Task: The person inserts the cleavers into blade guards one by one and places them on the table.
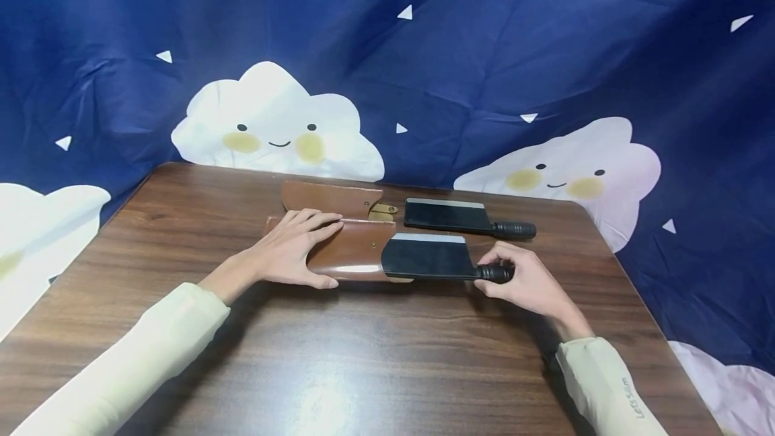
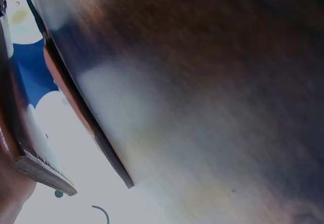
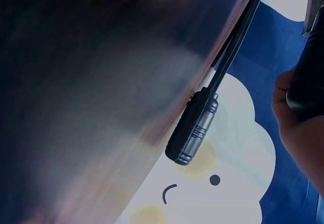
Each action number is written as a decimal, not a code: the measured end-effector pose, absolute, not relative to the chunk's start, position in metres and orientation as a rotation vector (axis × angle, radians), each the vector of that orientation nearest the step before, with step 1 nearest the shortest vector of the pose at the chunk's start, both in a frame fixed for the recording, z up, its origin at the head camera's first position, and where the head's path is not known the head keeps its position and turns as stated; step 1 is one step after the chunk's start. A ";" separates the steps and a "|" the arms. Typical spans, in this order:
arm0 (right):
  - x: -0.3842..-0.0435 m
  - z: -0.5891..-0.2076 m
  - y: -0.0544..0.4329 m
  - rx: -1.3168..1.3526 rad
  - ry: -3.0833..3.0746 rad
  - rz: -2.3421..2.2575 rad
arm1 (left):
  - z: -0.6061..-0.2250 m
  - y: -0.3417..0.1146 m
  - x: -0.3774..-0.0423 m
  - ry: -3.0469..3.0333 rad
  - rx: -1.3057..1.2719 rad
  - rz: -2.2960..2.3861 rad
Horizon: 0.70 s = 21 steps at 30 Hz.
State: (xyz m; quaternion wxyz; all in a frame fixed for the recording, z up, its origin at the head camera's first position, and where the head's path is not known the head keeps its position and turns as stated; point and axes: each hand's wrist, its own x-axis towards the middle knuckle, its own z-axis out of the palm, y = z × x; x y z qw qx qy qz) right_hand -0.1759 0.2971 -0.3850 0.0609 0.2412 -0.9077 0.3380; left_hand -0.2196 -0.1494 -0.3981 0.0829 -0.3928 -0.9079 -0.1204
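My left hand (image 1: 297,247) holds a brown leather knife sheath (image 1: 354,247), with fingers spread over its top and the thumb along the near edge. In the left wrist view the sheath (image 2: 12,128) stands off the tabletop. A black cleaver (image 1: 430,258) with a pale cutting edge meets the sheath's curved mouth at its left end; whatever part lies inside is hidden. My right hand (image 1: 527,274) pinches the cleaver's black ribbed handle (image 1: 495,274) between thumb and fingers. That handle (image 3: 309,72) also shows large at the right wrist view's edge.
Behind lies a second cleaver (image 1: 448,214), its handle (image 3: 192,128) pointing right. A second brown sheath (image 1: 329,197) with a tan snap strap (image 1: 384,208) rests to its left. The wooden table (image 1: 363,355) ends at a blue cloud-patterned curtain (image 1: 424,52).
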 end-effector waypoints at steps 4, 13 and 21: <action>-0.175 -0.384 0.293 0.721 -2.748 1.022 | -0.398 -0.147 -0.220 -2.708 -1.179 -0.356; -0.177 -0.384 0.286 0.780 -2.729 1.031 | -0.396 -0.145 -0.221 -2.691 -1.195 -0.352; -0.178 -0.383 0.279 0.799 -2.735 1.024 | -0.397 -0.143 -0.221 -2.663 -1.215 -0.356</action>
